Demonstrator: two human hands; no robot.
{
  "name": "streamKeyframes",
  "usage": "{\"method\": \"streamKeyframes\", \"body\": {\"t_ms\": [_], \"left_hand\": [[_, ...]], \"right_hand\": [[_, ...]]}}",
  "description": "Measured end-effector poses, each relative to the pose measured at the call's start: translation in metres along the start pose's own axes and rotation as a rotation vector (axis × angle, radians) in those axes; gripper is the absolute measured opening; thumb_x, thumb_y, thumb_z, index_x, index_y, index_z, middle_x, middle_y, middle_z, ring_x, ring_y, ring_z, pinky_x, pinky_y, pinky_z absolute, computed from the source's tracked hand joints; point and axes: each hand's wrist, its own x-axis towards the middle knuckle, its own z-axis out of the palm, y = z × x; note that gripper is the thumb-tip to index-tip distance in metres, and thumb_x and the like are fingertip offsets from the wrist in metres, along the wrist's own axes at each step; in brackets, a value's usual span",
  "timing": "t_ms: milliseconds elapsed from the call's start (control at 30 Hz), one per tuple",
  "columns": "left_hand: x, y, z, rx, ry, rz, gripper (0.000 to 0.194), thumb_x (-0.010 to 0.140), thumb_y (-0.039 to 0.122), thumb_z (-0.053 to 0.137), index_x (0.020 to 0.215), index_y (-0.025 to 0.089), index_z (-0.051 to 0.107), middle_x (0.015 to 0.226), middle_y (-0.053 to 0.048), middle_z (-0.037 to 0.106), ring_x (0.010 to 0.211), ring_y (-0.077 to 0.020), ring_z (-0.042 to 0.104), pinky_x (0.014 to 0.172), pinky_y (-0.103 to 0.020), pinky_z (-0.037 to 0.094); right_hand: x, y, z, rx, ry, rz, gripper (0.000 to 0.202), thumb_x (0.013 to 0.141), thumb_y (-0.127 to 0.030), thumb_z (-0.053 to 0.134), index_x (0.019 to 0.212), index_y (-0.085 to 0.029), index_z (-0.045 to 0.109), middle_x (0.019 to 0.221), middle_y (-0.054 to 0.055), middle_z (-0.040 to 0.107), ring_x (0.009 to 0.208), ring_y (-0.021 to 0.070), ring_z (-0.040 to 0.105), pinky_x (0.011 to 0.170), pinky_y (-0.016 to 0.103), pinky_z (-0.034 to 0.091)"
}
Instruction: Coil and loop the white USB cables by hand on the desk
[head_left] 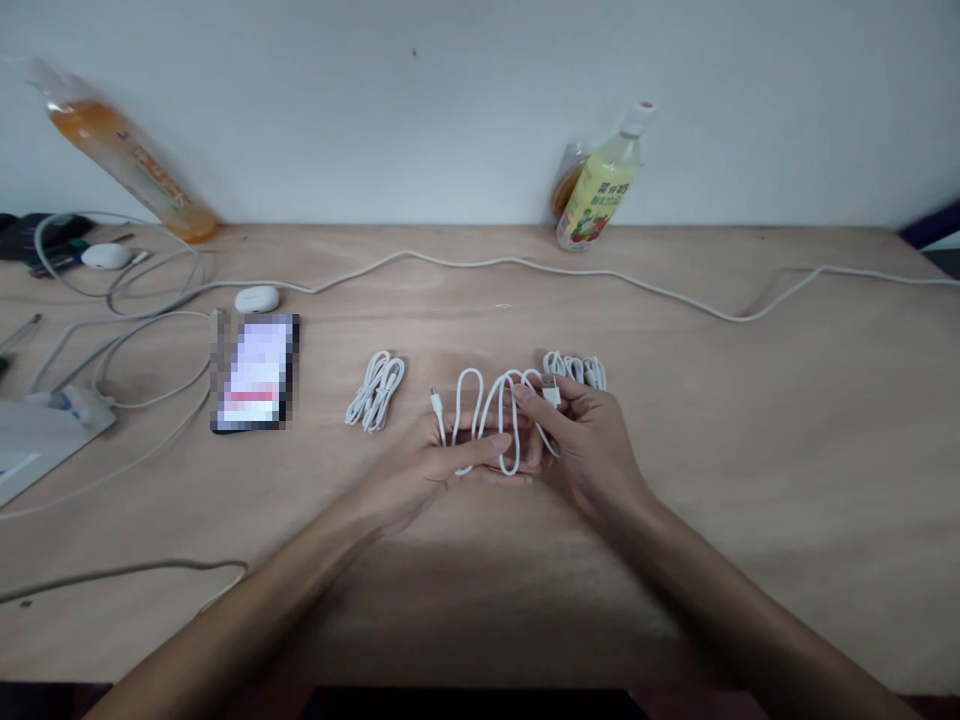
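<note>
A white USB charging cable (481, 420) is spread in loose loops between my two hands, just above the table. My left hand (442, 450) is closed on it from the left, thumb laid across the loops; a small connector sticks up beside that thumb. On the right, my right hand (585, 430) pinches the loops, with the wider USB plug (551, 390) standing out by its fingers. A bundled white cable (375, 391) lies left of my hands. Behind my right hand rests another white cable bundle (574, 369), partly hidden by the fingers.
A phone (259, 372) and a white earbud case (257, 299) lie to the left, near tangled cables. One long white cord (510, 262) crosses the wooden table (750, 420). An orange drink bottle (135, 160) and a yellow-labelled bottle (601, 185) stand by the wall.
</note>
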Motion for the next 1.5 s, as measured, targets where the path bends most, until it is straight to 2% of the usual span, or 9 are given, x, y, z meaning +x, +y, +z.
{"method": "streamKeyframes", "body": {"t_ms": [367, 467, 567, 700, 900, 1033, 1167, 1267, 1500], "left_hand": [[0.001, 0.0, 0.001, 0.068, 0.014, 0.005, 0.032, 0.092, 0.042, 0.088, 0.112, 0.017, 0.085, 0.114, -0.011, 0.084, 0.109, -0.0269, 0.077, 0.097, -0.042, 0.063], [0.002, 0.0, 0.001, 0.059, 0.013, 0.017, 0.029, 0.093, 0.041, 0.087, 0.112, 0.018, 0.085, 0.113, -0.01, 0.084, 0.107, -0.0255, 0.078, 0.098, -0.042, 0.064], [0.002, 0.0, 0.001, 0.04, 0.023, 0.027, 0.026, 0.093, 0.039, 0.087, 0.109, 0.018, 0.085, 0.109, -0.008, 0.085, 0.104, -0.0252, 0.079, 0.1, -0.044, 0.064], [0.002, 0.001, 0.001, 0.023, 0.056, 0.061, 0.027, 0.091, 0.036, 0.089, 0.111, 0.018, 0.085, 0.108, -0.008, 0.085, 0.105, -0.0251, 0.08, 0.102, -0.044, 0.064], [0.002, 0.0, 0.002, -0.007, 0.101, 0.069, 0.032, 0.09, 0.036, 0.091, 0.116, 0.019, 0.085, 0.117, -0.01, 0.085, 0.111, -0.0282, 0.081, 0.104, -0.046, 0.063], [0.002, -0.001, 0.001, -0.034, 0.116, 0.056, 0.036, 0.088, 0.035, 0.092, 0.118, 0.018, 0.085, 0.12, -0.012, 0.086, 0.113, -0.0316, 0.082, 0.107, -0.05, 0.062], [0.003, -0.002, 0.0, -0.031, 0.099, 0.078, 0.037, 0.091, 0.035, 0.089, 0.124, 0.019, 0.084, 0.128, -0.014, 0.084, 0.121, -0.0347, 0.08, 0.11, -0.052, 0.061], [0.003, -0.003, 0.0, -0.031, 0.108, 0.089, 0.035, 0.092, 0.035, 0.088, 0.122, 0.018, 0.084, 0.126, -0.014, 0.084, 0.126, -0.0359, 0.077, 0.112, -0.052, 0.06], [0.003, -0.003, 0.0, -0.064, 0.11, 0.11, 0.033, 0.093, 0.033, 0.086, 0.122, 0.017, 0.084, 0.125, -0.015, 0.084, 0.127, -0.0362, 0.077, 0.111, -0.051, 0.06]], "right_hand": [[-0.001, 0.001, -0.001, -0.04, -0.013, -0.008, 0.036, 0.074, -0.05, 0.097, 0.09, -0.021, 0.083, 0.053, -0.002, 0.07, 0.038, 0.0151, 0.06, 0.034, 0.023, 0.048], [-0.001, 0.0, 0.0, -0.035, -0.016, -0.021, 0.036, 0.074, -0.053, 0.096, 0.087, -0.022, 0.082, 0.055, -0.002, 0.072, 0.037, 0.0141, 0.06, 0.034, 0.023, 0.047], [-0.002, -0.002, 0.0, -0.051, -0.026, -0.041, 0.039, 0.081, -0.059, 0.091, 0.079, -0.021, 0.08, 0.052, -0.002, 0.07, 0.038, 0.0128, 0.059, 0.036, 0.021, 0.045], [-0.003, -0.003, -0.001, -0.079, -0.046, -0.055, 0.05, 0.086, -0.067, 0.084, 0.069, -0.02, 0.075, 0.047, 0.0, 0.067, 0.04, 0.0136, 0.062, 0.043, 0.023, 0.05], [-0.001, -0.003, -0.002, -0.056, -0.042, -0.044, 0.05, 0.081, -0.068, 0.088, 0.075, -0.019, 0.08, 0.055, 0.002, 0.073, 0.047, 0.0153, 0.067, 0.049, 0.025, 0.056], [-0.001, -0.002, -0.002, -0.02, -0.036, -0.008, 0.045, 0.078, -0.064, 0.092, 0.086, -0.02, 0.087, 0.07, 0.004, 0.08, 0.055, 0.0172, 0.071, 0.054, 0.029, 0.06], [-0.001, 0.001, -0.004, -0.054, -0.015, -0.046, 0.039, 0.081, -0.061, 0.09, 0.09, -0.023, 0.089, 0.089, 0.006, 0.085, 0.08, 0.0229, 0.079, 0.072, 0.035, 0.064], [0.001, 0.006, -0.008, -0.103, -0.007, -0.076, 0.033, 0.086, -0.059, 0.087, 0.092, -0.026, 0.09, 0.104, 0.007, 0.084, 0.099, 0.026, 0.077, 0.086, 0.039, 0.063], [0.002, 0.009, -0.012, -0.198, 0.007, -0.113, 0.034, 0.091, -0.059, 0.082, 0.084, -0.026, 0.087, 0.088, 0.005, 0.077, 0.087, 0.0229, 0.069, 0.077, 0.037, 0.057]]}}
